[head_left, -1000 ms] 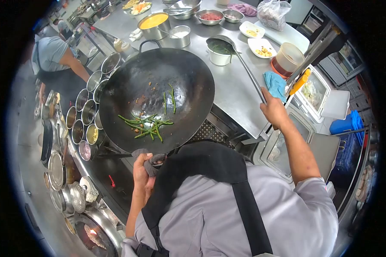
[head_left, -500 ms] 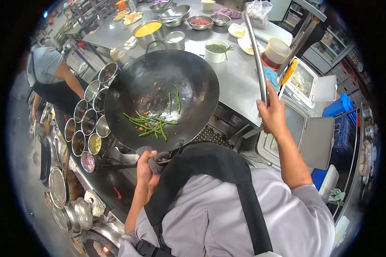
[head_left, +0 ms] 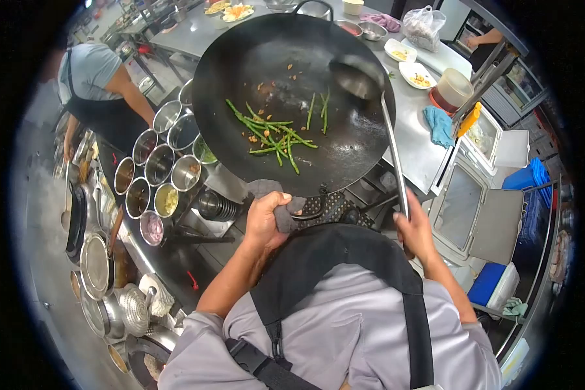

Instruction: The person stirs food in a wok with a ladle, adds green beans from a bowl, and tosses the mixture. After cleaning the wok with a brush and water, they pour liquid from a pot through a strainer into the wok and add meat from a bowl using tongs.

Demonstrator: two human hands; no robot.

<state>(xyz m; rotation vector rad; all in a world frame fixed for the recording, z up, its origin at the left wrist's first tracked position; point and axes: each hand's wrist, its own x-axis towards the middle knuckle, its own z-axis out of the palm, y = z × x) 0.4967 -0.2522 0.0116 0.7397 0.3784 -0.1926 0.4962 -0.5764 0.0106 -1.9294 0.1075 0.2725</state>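
no readable lettering, no legible labels, brands, numbers or signs on anything in view

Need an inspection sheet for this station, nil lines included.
Surface: steel table, bearing white dishes.
Job's things: wok, green beans inside; ladle at its right side, bowl blurred.
Clutter: steel pots at left; blue cloth by table edge; plastic bag behind dishes.
Grips: left grip closed on grey cloth at wok's near side; right grip closed on ladle handle.
Cables: nothing seen.
Surroundings: person at left; another person's arm, upper right.
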